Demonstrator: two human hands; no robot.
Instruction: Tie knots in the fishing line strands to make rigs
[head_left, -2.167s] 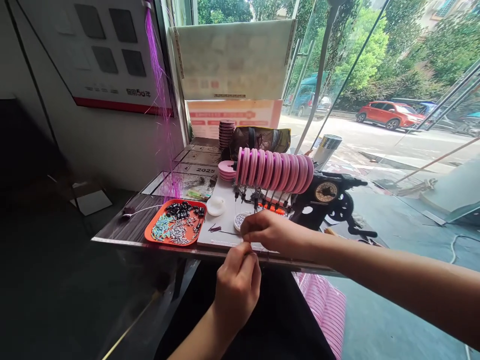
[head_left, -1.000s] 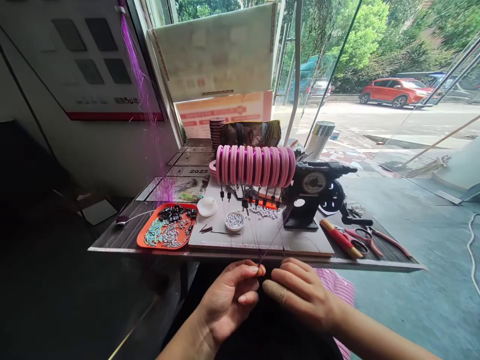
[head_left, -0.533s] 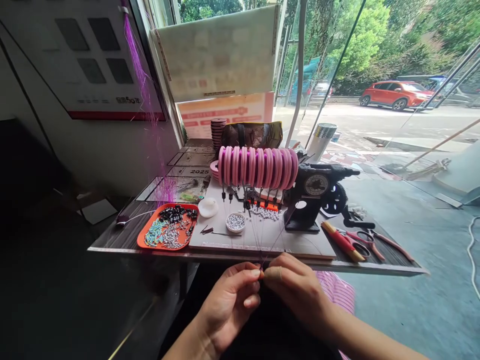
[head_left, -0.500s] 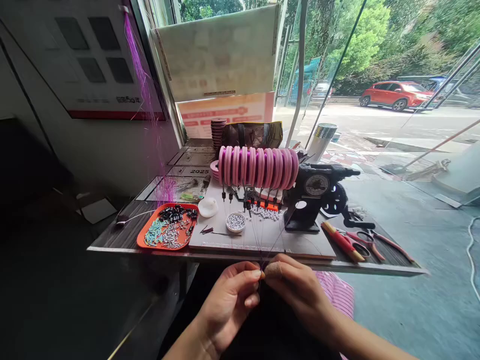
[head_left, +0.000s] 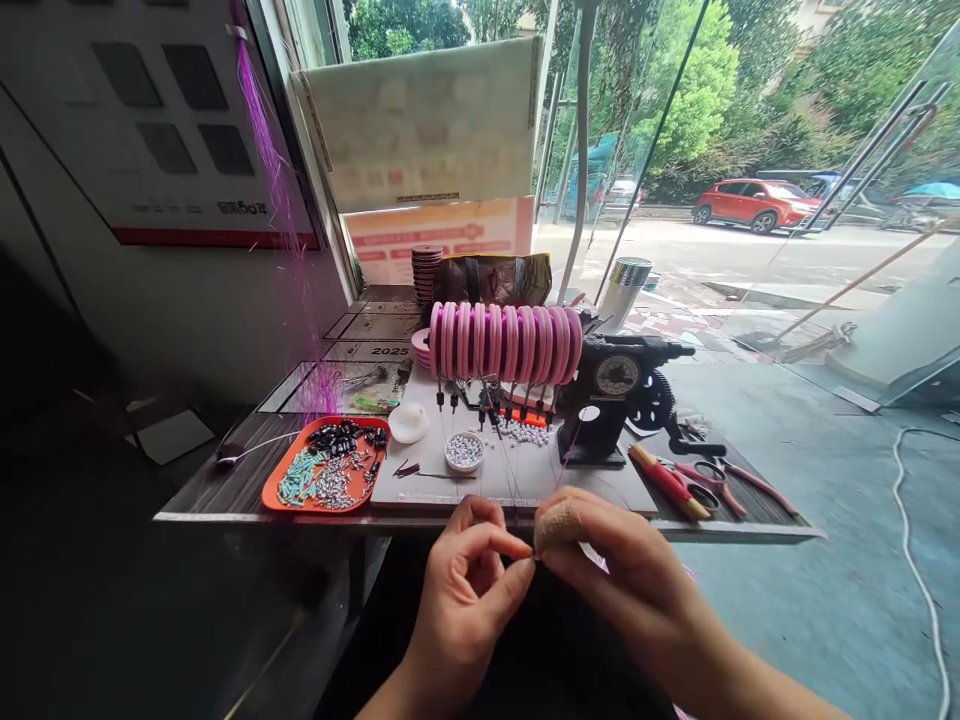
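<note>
My left hand and my right hand meet in front of the table's near edge, thumbs and forefingers pinched together on a thin line. The line runs up over a white board toward a row of pink spools mounted on a black hand-crank winder. A tan wrap covers my right thumb. Small black weights hang under the spools.
An orange tray of small beads and tubes sits left. A small white bowl of beads stands mid-board. Red-handled scissors and pliers lie right. Purple tinsel hangs at the window frame. A dark bag sits behind.
Both hands came back from above the board to below the table edge and stay pinched on the line. The view has shifted slightly, and my right hand now lies over the left fingertips.
</note>
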